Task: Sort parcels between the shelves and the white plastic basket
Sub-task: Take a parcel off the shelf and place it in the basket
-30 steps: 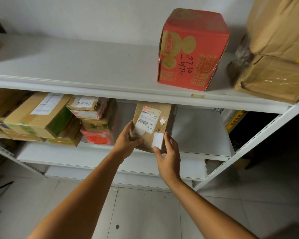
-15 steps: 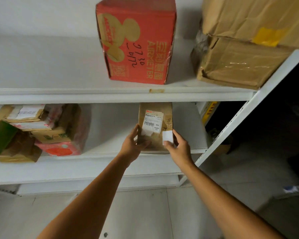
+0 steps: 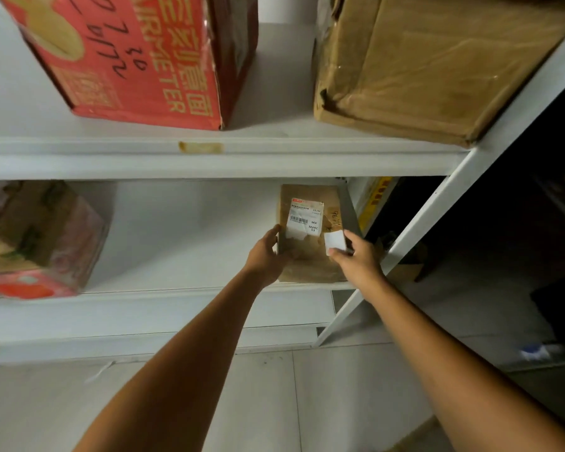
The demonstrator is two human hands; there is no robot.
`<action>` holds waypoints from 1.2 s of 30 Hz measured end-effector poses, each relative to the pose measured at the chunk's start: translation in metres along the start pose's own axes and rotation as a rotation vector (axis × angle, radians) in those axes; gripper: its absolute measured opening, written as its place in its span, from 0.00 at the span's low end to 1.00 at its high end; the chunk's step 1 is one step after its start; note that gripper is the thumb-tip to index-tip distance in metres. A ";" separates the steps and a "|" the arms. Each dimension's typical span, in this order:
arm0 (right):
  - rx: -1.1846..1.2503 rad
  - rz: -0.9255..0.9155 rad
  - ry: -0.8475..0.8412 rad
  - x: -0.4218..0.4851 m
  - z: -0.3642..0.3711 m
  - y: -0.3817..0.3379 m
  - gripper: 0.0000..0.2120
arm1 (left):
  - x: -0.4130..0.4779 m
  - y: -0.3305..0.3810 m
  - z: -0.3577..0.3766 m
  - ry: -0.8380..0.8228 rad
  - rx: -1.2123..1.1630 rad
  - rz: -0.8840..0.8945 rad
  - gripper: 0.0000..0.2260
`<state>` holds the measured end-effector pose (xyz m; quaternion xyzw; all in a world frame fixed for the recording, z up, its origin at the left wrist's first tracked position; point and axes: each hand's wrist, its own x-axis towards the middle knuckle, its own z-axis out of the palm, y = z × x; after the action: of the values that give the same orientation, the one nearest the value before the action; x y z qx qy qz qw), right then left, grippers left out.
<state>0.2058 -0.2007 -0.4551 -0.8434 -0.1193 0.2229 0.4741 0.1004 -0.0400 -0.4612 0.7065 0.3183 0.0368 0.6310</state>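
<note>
A small brown cardboard parcel (image 3: 310, 256) with a white shipping label stands on the middle shelf (image 3: 183, 301) near its right end. My left hand (image 3: 266, 256) grips the parcel's left edge. Its right edge is gripped by my right hand (image 3: 356, 259), fingers beside a small white sticker. The white plastic basket is not in view.
On the upper shelf (image 3: 242, 158) stand a red printed box (image 3: 137, 57) and a large brown carton (image 3: 421, 66). Several parcels (image 3: 36, 236) are stacked at the left of the middle shelf. A white upright post (image 3: 421, 230) bounds the right side. Tiled floor lies below.
The parcel has moved to the right along the middle shelf and further in, with both hands still on it. The view has moved closer and to the right.
</note>
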 end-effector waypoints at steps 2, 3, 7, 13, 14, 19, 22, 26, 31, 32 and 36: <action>-0.079 0.008 -0.013 0.001 -0.002 -0.008 0.24 | -0.004 0.002 -0.002 -0.003 0.079 -0.006 0.32; -0.149 -0.003 -0.021 0.000 -0.004 -0.013 0.22 | -0.008 0.003 -0.005 -0.002 0.099 -0.017 0.31; -0.450 -0.108 -0.034 -0.012 -0.011 -0.045 0.16 | -0.044 0.010 -0.036 0.041 0.341 -0.035 0.23; -0.649 -0.293 -0.249 -0.050 0.018 -0.106 0.22 | -0.131 0.011 -0.136 0.264 0.664 -0.034 0.18; -0.670 -0.314 -0.272 -0.056 0.028 -0.119 0.23 | -0.148 0.010 -0.154 0.310 0.690 -0.046 0.17; -0.696 -0.451 -0.394 -0.095 0.098 -0.178 0.25 | -0.227 -0.001 -0.241 0.497 0.760 -0.110 0.17; -0.673 -0.509 -0.451 -0.117 0.147 -0.208 0.26 | -0.263 -0.007 -0.289 0.566 0.808 -0.139 0.16; -0.572 -0.545 -0.484 -0.145 0.214 -0.240 0.26 | -0.289 -0.018 -0.349 0.622 0.808 -0.122 0.12; -0.345 -0.497 -0.425 -0.158 0.291 -0.269 0.25 | -0.273 -0.025 -0.405 0.685 0.629 0.047 0.04; -0.302 -0.479 -0.419 -0.157 0.305 -0.275 0.25 | -0.264 -0.026 -0.414 0.685 0.588 0.052 0.06; -0.140 -0.433 -0.379 -0.150 0.352 -0.296 0.27 | -0.227 -0.030 -0.443 0.686 0.376 0.027 0.26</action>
<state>-0.0939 0.1545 -0.3221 -0.7722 -0.3980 0.2612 0.4207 -0.2930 0.2320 -0.3202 0.7606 0.5025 0.2202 0.3470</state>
